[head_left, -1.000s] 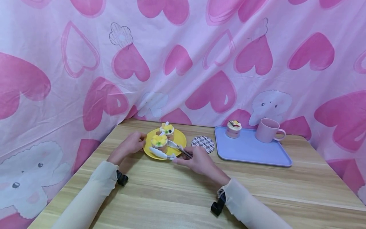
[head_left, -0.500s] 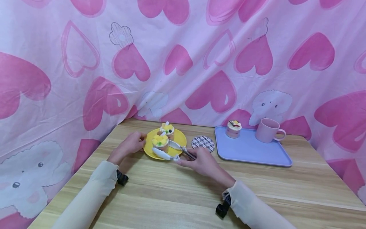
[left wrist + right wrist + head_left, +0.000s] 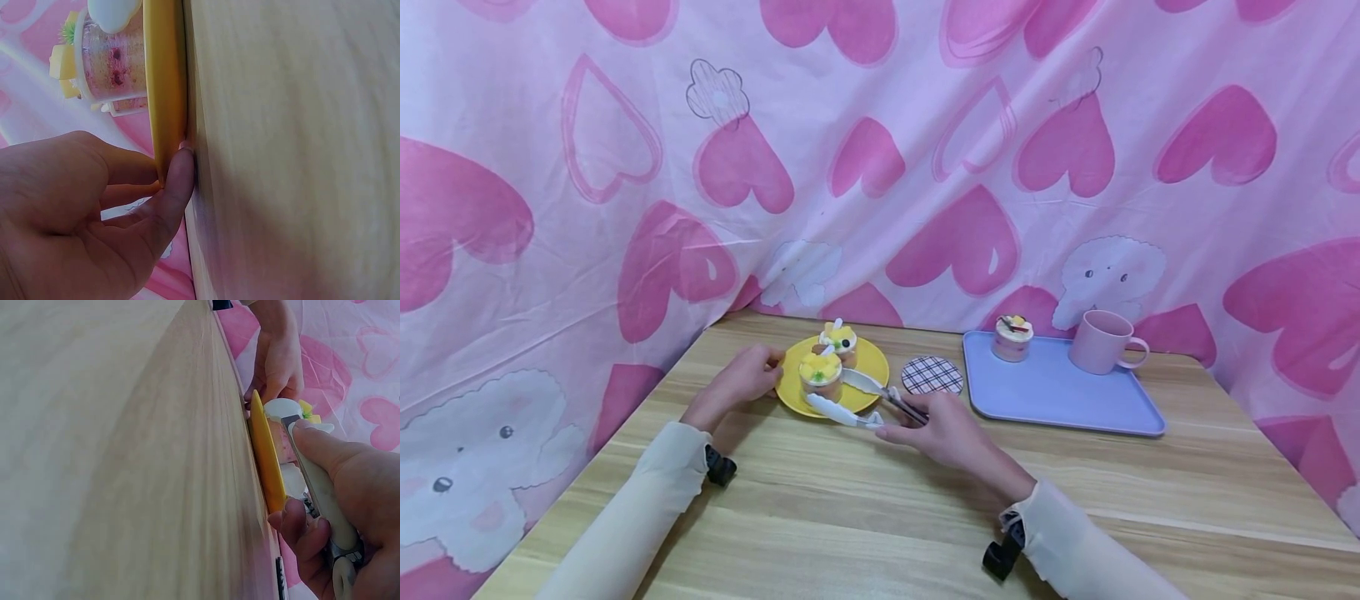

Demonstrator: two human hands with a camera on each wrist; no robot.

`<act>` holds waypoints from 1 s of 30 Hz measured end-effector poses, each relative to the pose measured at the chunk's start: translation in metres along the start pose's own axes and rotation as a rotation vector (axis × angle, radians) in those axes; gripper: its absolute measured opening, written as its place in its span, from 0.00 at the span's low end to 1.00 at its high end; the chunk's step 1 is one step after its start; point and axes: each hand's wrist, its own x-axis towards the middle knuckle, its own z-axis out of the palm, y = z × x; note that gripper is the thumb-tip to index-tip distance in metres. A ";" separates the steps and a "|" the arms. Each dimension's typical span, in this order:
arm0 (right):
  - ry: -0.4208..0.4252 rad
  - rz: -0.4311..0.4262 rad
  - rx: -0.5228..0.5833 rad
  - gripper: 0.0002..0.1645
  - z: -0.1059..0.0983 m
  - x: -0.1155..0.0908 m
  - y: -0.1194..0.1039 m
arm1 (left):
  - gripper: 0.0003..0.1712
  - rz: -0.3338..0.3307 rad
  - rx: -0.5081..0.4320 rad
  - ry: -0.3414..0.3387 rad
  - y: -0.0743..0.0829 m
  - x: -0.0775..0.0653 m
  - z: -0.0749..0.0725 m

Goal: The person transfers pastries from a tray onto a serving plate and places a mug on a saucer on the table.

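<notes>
My left hand (image 3: 741, 379) pinches the left rim of a yellow plate (image 3: 872, 367); in the left wrist view its fingers lie above and below the plate's edge (image 3: 165, 94). Two small clear dessert cups stand upright on the plate, a front cup (image 3: 820, 387) topped with yellow fruit cubes and a back cup (image 3: 840, 342) partly hidden behind it. My right hand (image 3: 951, 433) grips a pair of tongs (image 3: 835, 411) with white tips. The tips are spread apart, one at the front cup's right side, the other in front of it over the plate's near rim.
A round checked coaster (image 3: 932, 375) lies right of the plate. Further right, a lilac tray (image 3: 1060, 404) bears another dessert cup (image 3: 1012, 339) and a pink mug (image 3: 1100, 342). A pink heart-print cloth (image 3: 955, 242) hangs behind the wooden table (image 3: 820, 517).
My right hand and the tongs have drawn back to the right and toward me, the tips sliding away from the front cup. The left hand and plate stay in place.
</notes>
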 end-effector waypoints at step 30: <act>0.055 0.021 0.036 0.35 -0.029 -0.020 0.027 | 0.24 -0.022 -0.002 -0.011 -0.003 0.003 0.000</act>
